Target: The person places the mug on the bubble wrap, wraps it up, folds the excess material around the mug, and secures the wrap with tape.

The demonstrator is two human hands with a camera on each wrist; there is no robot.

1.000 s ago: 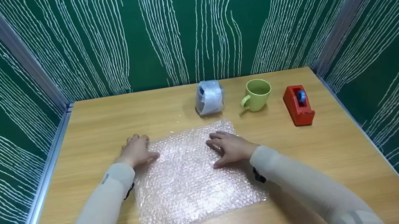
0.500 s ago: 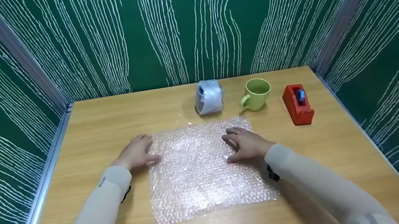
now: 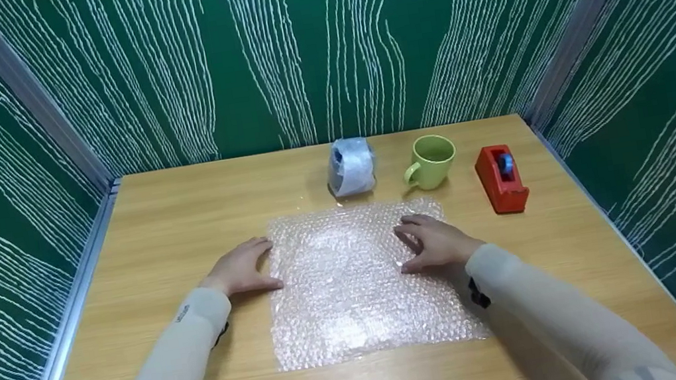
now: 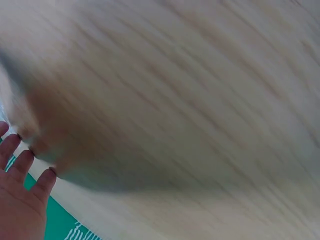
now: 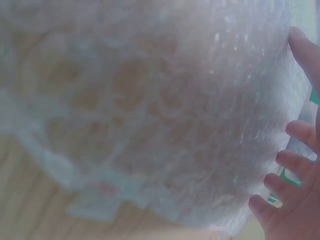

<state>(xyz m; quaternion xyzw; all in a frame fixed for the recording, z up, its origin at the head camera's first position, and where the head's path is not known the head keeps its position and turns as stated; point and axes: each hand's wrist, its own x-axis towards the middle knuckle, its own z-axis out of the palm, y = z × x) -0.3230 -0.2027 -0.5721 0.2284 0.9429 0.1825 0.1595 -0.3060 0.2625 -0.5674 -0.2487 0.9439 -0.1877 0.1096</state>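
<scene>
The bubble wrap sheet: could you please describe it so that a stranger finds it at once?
On the wooden table, look where the left hand and right hand reach. There lies a clear, roughly square bubble wrap sheet. Unlike the wrapped bundle, mug and tape dispenser beyond it, it is spread flat.

The left wrist view's edge cuts off the left hand [image 4: 21, 202]; the right wrist view's edge, the right hand [image 5: 298, 200]. There, the bubble wrap [image 5: 150, 100] blurs. Print [image 3: 182, 314] on the left sleeve [image 3: 163, 363] seems too small to read.
</scene>
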